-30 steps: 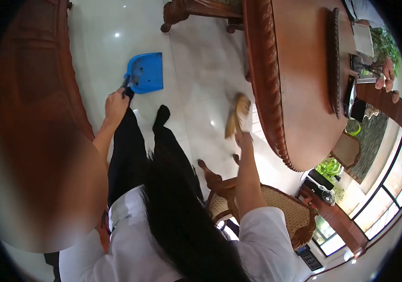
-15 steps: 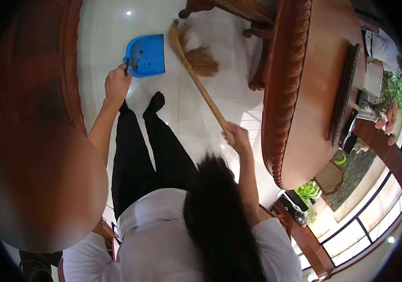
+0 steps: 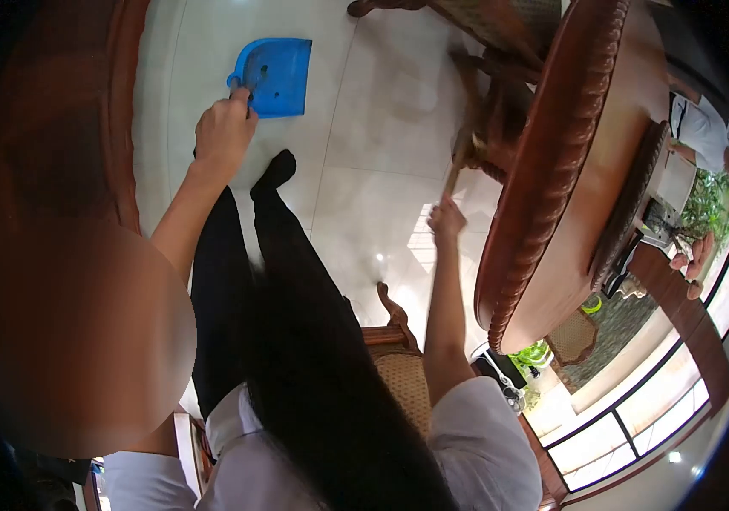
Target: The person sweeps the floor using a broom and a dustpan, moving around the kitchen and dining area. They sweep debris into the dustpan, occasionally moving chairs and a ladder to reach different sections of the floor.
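My left hand [image 3: 224,136] is closed around the handle of a blue dustpan [image 3: 283,77], which rests on the tiled floor with a few dark bits in it. Out to the right, my right hand [image 3: 447,218] grips the wooden handle of a broom [image 3: 456,175]. The broom's handle points away toward the legs under the round wooden table, and its bristle end is hard to make out there.
A carved round wooden table [image 3: 564,187] stands close on the right. A chair with a woven seat [image 3: 404,387] is beside my legs. Dark wooden furniture [image 3: 121,128] lines the left. Another person in a white top [image 3: 701,132] is at the far right.
The broom has swung right, from beside the dustpan to under the table, with my right hand still on it. The dustpan sits slightly higher and further right in view.
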Motion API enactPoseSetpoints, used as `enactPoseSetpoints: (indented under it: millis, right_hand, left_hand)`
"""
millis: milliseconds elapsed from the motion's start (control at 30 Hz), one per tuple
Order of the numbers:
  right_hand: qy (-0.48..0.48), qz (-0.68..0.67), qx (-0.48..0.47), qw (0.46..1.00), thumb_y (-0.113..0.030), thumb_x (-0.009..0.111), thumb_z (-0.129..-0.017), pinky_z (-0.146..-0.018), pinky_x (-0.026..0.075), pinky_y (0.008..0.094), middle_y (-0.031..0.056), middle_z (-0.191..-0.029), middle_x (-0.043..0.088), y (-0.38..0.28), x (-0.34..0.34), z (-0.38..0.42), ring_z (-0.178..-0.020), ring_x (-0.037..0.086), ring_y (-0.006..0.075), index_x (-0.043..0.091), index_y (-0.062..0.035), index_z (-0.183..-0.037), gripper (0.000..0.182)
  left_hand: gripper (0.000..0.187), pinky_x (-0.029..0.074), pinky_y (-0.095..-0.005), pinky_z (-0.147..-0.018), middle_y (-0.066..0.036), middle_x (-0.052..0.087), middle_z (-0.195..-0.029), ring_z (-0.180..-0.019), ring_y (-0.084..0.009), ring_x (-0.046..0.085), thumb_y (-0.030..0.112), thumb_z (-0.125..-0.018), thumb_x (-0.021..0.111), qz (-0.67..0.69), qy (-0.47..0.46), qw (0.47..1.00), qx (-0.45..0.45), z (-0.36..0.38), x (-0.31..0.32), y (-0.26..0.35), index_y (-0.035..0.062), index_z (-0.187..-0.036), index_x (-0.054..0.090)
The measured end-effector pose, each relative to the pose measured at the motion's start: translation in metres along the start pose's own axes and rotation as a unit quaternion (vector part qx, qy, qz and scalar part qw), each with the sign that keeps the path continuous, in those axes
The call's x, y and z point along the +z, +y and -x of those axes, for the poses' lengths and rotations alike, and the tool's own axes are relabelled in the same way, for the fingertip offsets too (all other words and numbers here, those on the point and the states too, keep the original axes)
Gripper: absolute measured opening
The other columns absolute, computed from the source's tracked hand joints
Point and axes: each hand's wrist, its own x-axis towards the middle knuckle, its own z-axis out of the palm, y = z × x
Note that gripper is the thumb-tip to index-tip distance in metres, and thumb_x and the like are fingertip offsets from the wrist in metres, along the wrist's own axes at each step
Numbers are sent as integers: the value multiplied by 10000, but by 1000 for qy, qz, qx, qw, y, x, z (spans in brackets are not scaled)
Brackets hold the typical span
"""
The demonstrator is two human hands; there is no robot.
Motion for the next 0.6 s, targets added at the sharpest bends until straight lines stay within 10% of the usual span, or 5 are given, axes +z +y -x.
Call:
enactPoseSetpoints:
  millis: [400, 600]
  right_hand:
    - [55, 64, -116, 990, -47, 509, -777, -309, 312, 211, 94, -595, 523, 22, 0, 34, -411, 454, 109, 363, 10, -1184, 436]
    - [64, 87, 26, 994, -88, 466, -785, -307, 306, 212, 73, -541, 442, -24, 16, -83, -368, 377, 108, 460, 7, -751, 101]
  left_hand:
    - [241, 460, -383, -625, -206, 579, -703, -671, -335, 578, 113, -728, 553, -9, -9, 1000, 20, -7, 1, -6, 5, -944, 543]
    - [193, 472, -375, -591, -175, 583, -666, -636, -319, 584, 122, -741, 547, 4, 13, 999, 41, -8, 1, -4, 13, -900, 545]
